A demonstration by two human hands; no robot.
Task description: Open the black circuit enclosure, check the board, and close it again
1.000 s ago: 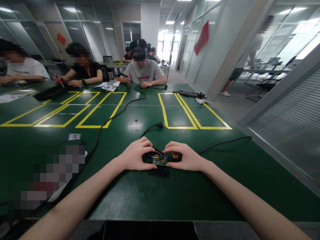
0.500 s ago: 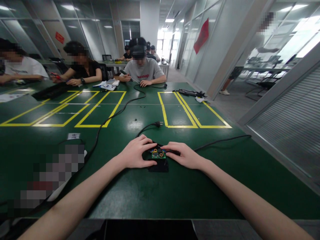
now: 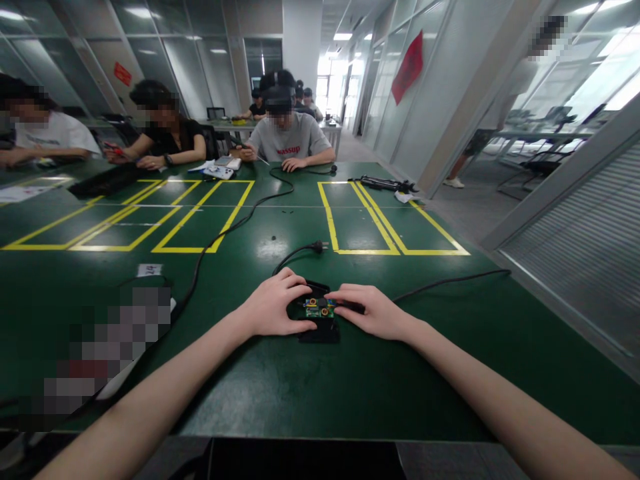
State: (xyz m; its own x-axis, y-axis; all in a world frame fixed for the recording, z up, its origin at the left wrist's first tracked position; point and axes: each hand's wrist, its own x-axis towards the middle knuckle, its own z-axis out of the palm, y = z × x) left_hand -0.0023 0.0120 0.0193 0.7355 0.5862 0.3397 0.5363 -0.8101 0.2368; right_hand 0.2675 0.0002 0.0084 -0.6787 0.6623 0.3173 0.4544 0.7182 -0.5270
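Observation:
A small green circuit board [image 3: 320, 311] with copper-coloured coils lies in an opened black plastic case [image 3: 320, 332] on the table in front of me. My left hand [image 3: 273, 303] curves around the left side, thumb on the near part of the case and fingers on its far part. At the board's right end, my right hand [image 3: 370, 310] pinches with thumb and fingertips. A black cable [image 3: 450, 283] runs from the right into that hand, and its end between the fingers is partly hidden.
A black power plug [image 3: 317, 247] on a cord lies just beyond the case. A long black cable [image 3: 220, 233] crosses the green table [image 3: 250, 400]. To the left is a blurred-out object [image 3: 115, 347]; a folded black tripod [image 3: 383, 185] lies far right. Several people sit opposite.
The view has shifted slightly. My right fingertips have moved a little at the board's right end, and more of the case's far part shows. My left hand keeps its hold.

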